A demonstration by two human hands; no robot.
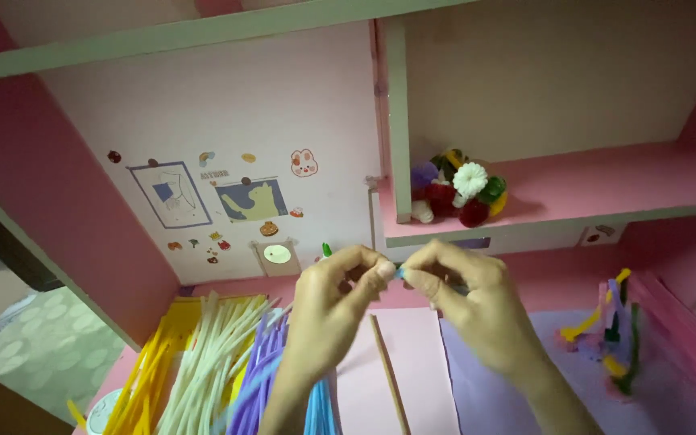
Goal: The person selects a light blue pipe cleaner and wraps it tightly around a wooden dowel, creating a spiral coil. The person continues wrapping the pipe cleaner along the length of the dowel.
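Observation:
My left hand (336,310) and my right hand (465,302) meet fingertip to fingertip above the desk, both pinched on a small bluish piece of pipe cleaner (399,273). Most of it is hidden by my fingers. A green tip (326,250) shows just behind my left thumb. Bundles of pipe cleaners lie under my left wrist: yellow (151,370), white (207,354), purple (258,374) and blue (320,407).
Pink (412,362) and lilac (477,387) sheets lie on the desk with a thin wooden stick (387,370) across them. A twisted pipe-cleaner figure (614,338) stands at the right. Pipe-cleaner flowers (461,193) sit on a pink shelf (606,211). Stickers and small pictures (243,201) cover the back wall.

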